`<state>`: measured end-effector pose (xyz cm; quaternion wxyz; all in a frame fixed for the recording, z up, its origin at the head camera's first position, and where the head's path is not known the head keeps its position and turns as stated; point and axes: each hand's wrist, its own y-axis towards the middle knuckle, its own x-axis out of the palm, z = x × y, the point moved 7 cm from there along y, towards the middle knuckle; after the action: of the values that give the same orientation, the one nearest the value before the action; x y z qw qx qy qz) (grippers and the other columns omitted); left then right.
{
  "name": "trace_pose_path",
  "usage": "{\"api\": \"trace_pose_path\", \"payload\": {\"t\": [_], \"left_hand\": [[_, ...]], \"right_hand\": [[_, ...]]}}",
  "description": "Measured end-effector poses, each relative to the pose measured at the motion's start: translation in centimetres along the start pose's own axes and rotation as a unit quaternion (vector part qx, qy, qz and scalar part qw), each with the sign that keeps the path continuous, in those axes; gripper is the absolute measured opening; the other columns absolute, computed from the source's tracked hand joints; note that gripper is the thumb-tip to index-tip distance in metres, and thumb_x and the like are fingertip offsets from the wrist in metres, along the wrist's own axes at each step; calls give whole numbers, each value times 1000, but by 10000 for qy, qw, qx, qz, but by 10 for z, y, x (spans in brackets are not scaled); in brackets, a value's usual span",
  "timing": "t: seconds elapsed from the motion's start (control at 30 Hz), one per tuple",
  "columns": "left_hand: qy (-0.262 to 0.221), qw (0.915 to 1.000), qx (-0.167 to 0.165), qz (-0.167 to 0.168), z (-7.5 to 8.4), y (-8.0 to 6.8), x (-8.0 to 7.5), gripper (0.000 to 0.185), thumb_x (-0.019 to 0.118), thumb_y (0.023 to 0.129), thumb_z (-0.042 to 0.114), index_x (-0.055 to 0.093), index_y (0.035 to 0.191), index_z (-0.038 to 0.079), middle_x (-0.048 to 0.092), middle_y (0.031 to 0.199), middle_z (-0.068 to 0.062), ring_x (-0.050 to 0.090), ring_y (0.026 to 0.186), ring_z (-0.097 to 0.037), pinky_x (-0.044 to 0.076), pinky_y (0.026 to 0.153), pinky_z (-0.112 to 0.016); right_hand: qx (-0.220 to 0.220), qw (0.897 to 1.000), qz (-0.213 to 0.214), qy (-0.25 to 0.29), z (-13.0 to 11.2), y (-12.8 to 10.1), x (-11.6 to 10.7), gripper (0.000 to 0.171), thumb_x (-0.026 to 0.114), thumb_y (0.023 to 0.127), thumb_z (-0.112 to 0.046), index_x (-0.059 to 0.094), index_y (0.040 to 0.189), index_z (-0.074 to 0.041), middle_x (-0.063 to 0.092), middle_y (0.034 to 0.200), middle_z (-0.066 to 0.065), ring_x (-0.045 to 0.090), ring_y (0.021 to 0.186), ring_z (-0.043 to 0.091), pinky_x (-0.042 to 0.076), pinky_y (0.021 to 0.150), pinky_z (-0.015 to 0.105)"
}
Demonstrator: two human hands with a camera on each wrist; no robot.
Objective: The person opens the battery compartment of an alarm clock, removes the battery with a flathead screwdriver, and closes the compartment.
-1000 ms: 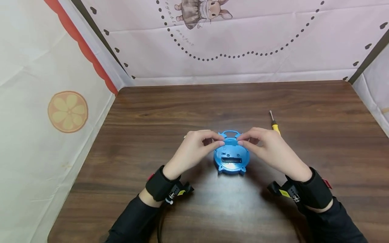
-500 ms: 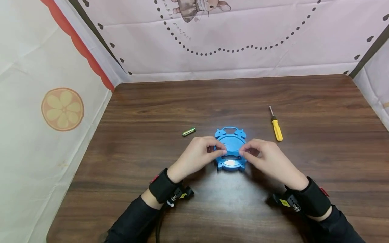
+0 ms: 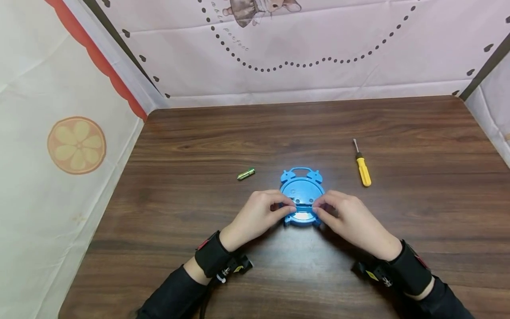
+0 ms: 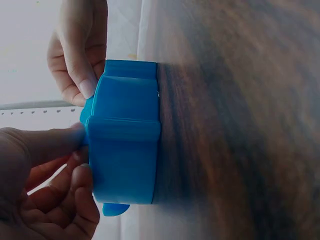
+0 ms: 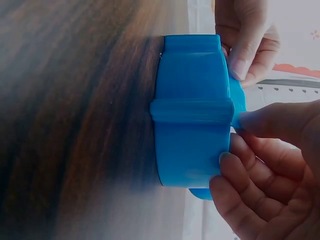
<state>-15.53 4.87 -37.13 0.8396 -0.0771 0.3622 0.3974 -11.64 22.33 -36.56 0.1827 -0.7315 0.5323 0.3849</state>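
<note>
A blue alarm clock (image 3: 301,188) lies on its face on the wooden table, back up, with its handle and bells pointing away from me. My left hand (image 3: 260,213) and right hand (image 3: 352,219) pinch opposite ends of a small blue battery cover (image 3: 304,209). It sits over the lower part of the clock's back, at the dark battery slot. Whether it is seated in the slot I cannot tell. In the right wrist view the cover (image 5: 237,102) stands out from the back beside the clock's side wall (image 5: 192,75).
A green battery (image 3: 246,174) lies left of the clock. Off to the right, beyond my right hand, is a yellow-handled screwdriver (image 3: 362,168). A pale printed cloth (image 3: 318,84) rises along the table's far edge.
Both hands have moved toward me with the battery cover, from the clock's upper back down to the battery slot. The battery, hidden at first, has come into view, and the screwdriver shows fully.
</note>
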Motion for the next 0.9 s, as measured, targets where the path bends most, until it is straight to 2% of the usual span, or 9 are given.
{"api": "trace_pose_path", "payload": {"t": [0.2, 0.43, 0.9], "left_hand": [[-20, 10000, -35, 32, 0, -1, 0, 11, 71, 97, 16, 78, 102, 10, 69, 91, 5, 55, 77, -6, 49, 69, -23], [127, 9998, 111, 114, 3, -1, 1, 11, 70, 97, 15, 78, 102, 10, 69, 92, 5, 54, 75, -5, 48, 67, -22], [329, 9989, 237, 217, 7, -2, 3, 10, 70, 97, 15, 79, 101, 11, 68, 91, 6, 56, 76, -2, 49, 68, -20]], "right_hand": [[-60, 10000, 21, -2, 0, -1, 1, 4, 69, 97, -12, 71, 98, -15, 59, 86, -11, 50, 71, 4, 46, 62, 24], [-99, 9999, 30, -114, 1, -1, 4, 4, 68, 98, -10, 71, 97, -13, 60, 89, -10, 51, 73, 3, 48, 64, 25], [-93, 9998, 134, 116, 2, -3, 1, 7, 68, 98, -12, 72, 98, -17, 62, 92, -11, 56, 79, 2, 52, 69, 28]]}}
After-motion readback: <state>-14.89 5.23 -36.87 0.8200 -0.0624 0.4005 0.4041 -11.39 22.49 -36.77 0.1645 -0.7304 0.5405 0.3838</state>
